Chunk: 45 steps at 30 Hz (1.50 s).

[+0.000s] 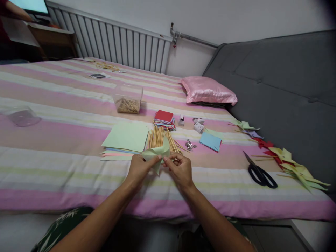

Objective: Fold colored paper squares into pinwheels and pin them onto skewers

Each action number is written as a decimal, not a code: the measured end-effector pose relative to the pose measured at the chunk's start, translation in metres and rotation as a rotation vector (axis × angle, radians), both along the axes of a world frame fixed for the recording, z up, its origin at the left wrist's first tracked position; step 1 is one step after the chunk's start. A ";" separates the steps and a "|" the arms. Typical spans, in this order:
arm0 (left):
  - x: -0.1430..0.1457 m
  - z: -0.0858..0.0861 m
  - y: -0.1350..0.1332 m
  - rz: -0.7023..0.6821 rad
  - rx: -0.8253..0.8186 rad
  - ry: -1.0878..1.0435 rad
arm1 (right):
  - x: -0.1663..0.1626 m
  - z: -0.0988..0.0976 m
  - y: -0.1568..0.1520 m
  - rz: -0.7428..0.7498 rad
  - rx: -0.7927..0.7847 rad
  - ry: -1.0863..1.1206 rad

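Note:
Both my hands hold a folded light green paper piece (157, 153) just above the near edge of the striped bed (65, 140). My left hand (140, 168) pinches its left side. My right hand (180, 168) pinches its right side, fingers curled. Right behind them lies a bundle of thin wooden sticks (160, 138). A stack of coloured paper sheets (126, 138), green on top, lies to the left of the sticks. Small metal pins (190, 145) lie to the right of the sticks.
Black scissors (259, 172) lie at the right. Finished paper pinwheels (286, 159) line the bed's right edge by the grey headboard (288, 87). Further back are a blue sheet (210, 141), a red-topped paper stack (164, 118), a clear box of sticks (128, 98) and a pink pillow (207, 90).

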State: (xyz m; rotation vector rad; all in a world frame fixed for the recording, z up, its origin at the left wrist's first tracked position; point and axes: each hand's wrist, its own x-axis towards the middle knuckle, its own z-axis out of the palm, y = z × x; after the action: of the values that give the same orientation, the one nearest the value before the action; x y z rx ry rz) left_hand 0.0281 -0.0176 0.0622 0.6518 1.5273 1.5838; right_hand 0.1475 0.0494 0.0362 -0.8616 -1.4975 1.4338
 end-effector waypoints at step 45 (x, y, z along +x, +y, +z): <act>-0.006 0.008 -0.005 -0.301 -0.138 -0.174 | 0.012 0.018 0.006 0.342 -0.513 0.157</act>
State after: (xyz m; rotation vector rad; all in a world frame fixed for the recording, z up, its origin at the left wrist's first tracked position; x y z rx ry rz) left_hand 0.0222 -0.0226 0.0703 0.6173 1.3278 1.2621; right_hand 0.1599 0.0552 0.0542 -0.7866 -1.2114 2.1454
